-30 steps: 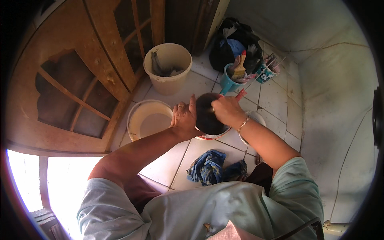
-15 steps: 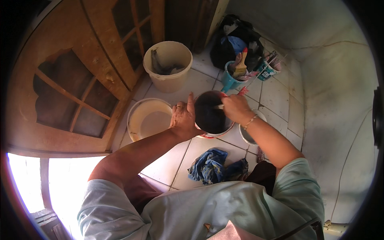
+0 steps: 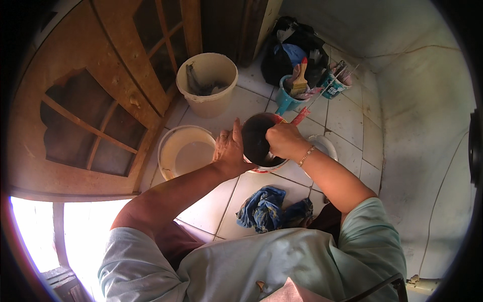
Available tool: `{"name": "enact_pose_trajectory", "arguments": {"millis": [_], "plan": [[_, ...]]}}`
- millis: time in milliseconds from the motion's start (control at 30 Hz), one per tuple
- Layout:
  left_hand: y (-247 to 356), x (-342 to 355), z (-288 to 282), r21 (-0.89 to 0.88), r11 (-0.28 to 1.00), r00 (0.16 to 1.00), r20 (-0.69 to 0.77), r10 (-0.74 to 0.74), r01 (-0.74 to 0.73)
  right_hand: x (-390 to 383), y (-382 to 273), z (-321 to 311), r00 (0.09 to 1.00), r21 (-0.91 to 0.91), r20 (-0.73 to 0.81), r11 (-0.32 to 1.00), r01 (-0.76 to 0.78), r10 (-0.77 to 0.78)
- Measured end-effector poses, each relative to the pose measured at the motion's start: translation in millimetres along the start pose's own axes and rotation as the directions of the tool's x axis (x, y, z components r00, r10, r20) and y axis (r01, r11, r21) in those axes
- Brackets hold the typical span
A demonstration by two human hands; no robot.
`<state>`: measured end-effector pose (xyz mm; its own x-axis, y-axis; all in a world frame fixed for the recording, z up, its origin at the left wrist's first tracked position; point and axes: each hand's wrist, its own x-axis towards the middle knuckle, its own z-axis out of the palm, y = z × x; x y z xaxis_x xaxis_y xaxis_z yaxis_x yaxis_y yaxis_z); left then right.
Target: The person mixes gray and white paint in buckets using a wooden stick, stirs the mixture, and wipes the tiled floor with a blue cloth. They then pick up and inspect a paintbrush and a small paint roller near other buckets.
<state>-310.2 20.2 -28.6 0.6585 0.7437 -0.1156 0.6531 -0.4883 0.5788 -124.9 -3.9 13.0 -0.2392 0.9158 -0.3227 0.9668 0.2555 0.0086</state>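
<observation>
A small round bucket with a red-and-white outside and dark contents stands between my hands. My left hand holds it from the left side, fingers along the wall and thumb at the near rim. Over the opening, my right hand is closed around a red-handled tool. The handle sticks out beyond the fist, and a pale part shows below it, down in the bucket. The tool's working end is hidden in the dark contents.
A wide cream tub stands at left, with a taller cream bucket behind. Farther back are a teal pot with a paintbrush, a second teal pot and a black bag. A pale container and blue cloth lie nearby.
My right hand has moved slightly left and nearer to me over the bucket, and more of the red handle shows. My left hand keeps its hold.
</observation>
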Motion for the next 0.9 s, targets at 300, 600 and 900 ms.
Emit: {"name": "enact_pose_trajectory", "arguments": {"millis": [300, 600, 900], "plan": [[19, -36, 54, -0.295, 0.93, 0.973, -0.008, -0.229, 0.217, 17, 6, 22, 0.947, -0.007, -0.317, 0.999, 0.051, -0.05], [36, -21, 60, -0.801, -0.055, 0.633, 0.51, -0.583, 0.595, -19, -8, 23, 0.958, 0.109, -0.245, 0.978, 0.178, -0.147], [27, -17, 79, -0.928, -0.026, 0.785, 0.328, -0.526, 0.371, -27, 0, 12, 1.0, -0.039, -0.022, 0.999, 0.004, -0.005]]}}
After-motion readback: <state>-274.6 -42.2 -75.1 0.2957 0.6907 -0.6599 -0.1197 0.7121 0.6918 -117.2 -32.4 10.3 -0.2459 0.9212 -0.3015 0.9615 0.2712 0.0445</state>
